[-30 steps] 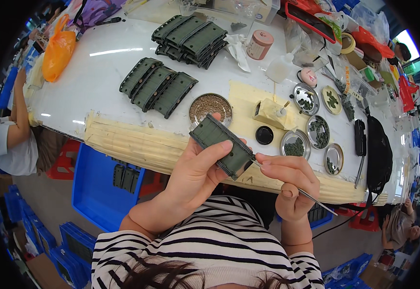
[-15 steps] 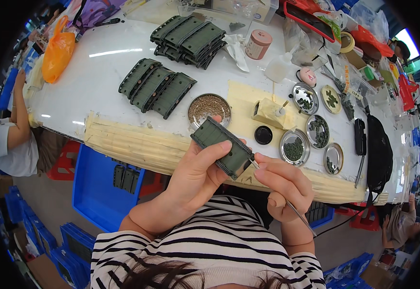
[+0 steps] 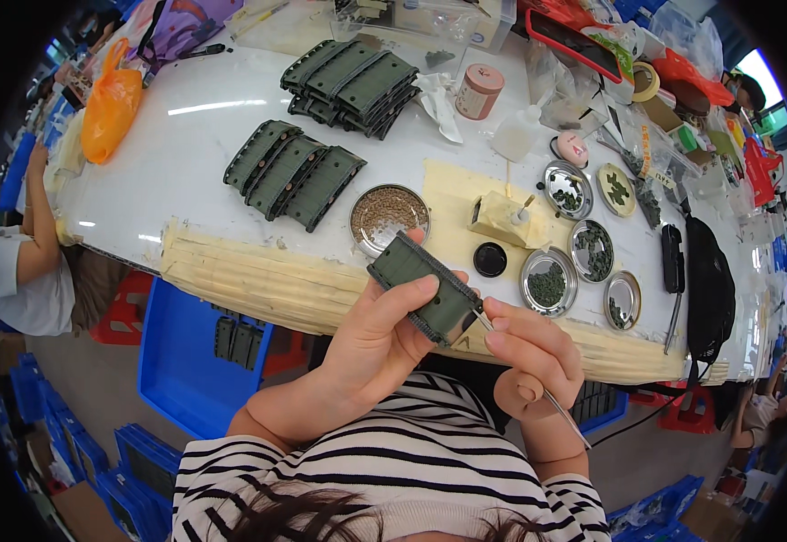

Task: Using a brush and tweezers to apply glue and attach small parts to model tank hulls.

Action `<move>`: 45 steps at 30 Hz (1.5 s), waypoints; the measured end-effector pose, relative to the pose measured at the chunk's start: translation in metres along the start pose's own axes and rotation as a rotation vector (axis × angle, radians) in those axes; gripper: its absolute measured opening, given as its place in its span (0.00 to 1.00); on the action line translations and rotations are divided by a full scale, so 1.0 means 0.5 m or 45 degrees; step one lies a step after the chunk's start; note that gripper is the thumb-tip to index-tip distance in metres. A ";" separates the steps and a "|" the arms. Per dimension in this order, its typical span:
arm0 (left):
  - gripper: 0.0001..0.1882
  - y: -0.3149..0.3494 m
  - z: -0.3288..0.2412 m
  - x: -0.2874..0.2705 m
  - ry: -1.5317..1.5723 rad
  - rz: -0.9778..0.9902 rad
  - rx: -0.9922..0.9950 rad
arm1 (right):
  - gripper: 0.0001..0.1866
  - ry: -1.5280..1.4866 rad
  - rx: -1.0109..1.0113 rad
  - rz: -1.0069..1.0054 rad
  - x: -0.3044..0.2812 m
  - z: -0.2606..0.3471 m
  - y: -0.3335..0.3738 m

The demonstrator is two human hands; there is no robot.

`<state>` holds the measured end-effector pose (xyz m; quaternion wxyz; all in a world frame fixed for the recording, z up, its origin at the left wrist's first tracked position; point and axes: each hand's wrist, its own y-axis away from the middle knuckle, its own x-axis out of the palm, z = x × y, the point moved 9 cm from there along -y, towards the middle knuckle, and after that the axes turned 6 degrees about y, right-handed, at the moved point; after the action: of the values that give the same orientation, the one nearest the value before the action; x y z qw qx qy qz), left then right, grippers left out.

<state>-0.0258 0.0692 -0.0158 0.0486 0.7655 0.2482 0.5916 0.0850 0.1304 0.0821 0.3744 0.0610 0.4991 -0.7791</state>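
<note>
My left hand point(image 3: 382, 327) is closed around a dark green ridged model piece point(image 3: 422, 282), with the thumb pressed on its upper face. The piece is tilted over the table's front edge. Between the thumb and fingers of my right hand point(image 3: 538, 352) is a pair of thin metal tweezers point(image 3: 567, 420). Their tip meets the right end of the piece, where my fingers hide the exact contact. Just beyond my left hand stands a round tin point(image 3: 353, 226) of small brown parts. Similar green pieces lie in a row point(image 3: 294, 172) and in a stack point(image 3: 353, 81) farther back.
Several round tins with small green parts, one of them a tin point(image 3: 525, 287) near my right hand, stand at the right. Close by are a taped block point(image 3: 506, 219) and a black cap point(image 3: 490, 259). Below the table's left edge is a blue tray point(image 3: 181, 352).
Both hands keep their grip. The green piece and my left hand have shifted slightly right and down in the picture, while the tweezers stay at the piece's right end.
</note>
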 end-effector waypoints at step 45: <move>0.27 0.002 -0.003 0.003 0.012 0.000 -0.045 | 0.17 0.052 -0.104 0.031 0.001 0.011 0.000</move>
<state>-0.0267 0.0687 -0.0139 0.0611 0.7616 0.2380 0.5996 0.0863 0.1256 0.0844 0.3760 0.0677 0.5372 -0.7520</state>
